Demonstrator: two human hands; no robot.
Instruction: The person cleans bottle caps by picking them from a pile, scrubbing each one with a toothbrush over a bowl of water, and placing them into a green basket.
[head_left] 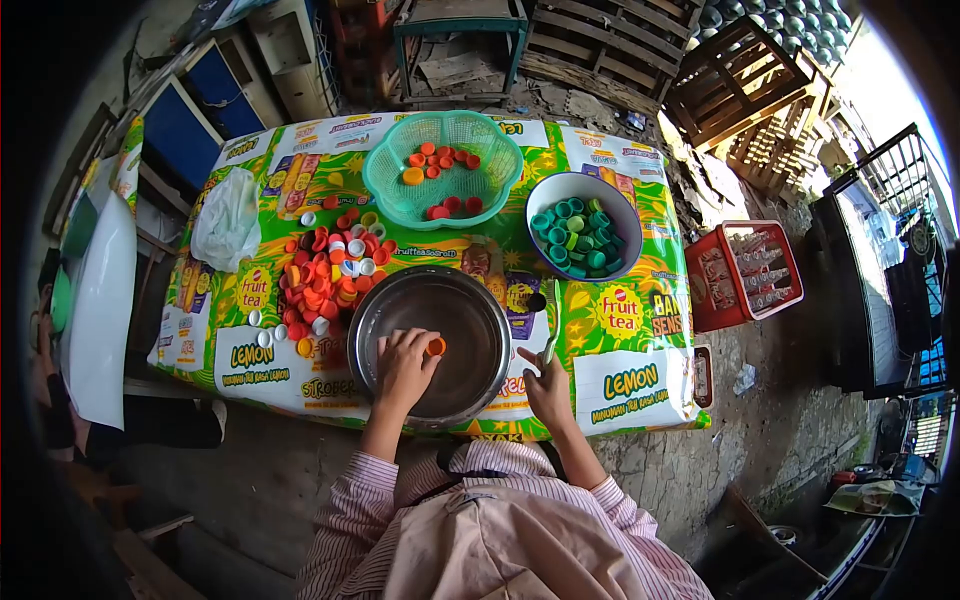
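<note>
My left hand [403, 366] is over the steel bowl [365, 318], its fingers closed on an orange bottle cap [436, 346]. The bowl's inside looks dark, and its contents are hard to make out. To the right of the bowl, my right hand [547, 388] grips a slim pale-green knife [554, 318] pointing away from me; one finger sticks out toward the bowl. Beyond the knife's left side lies a small black cap [537, 301]. A heap of red, orange and white bottle caps [322, 272] is spread on the table left of the bowl.
A green plastic basket [385, 208] holding several red and orange caps stands at the back. Green caps [580, 237] fill a white bowl [628, 215] at right. A clear plastic bag [226, 220] lies at left. A red crate [708, 300] of bottles stands beside the table.
</note>
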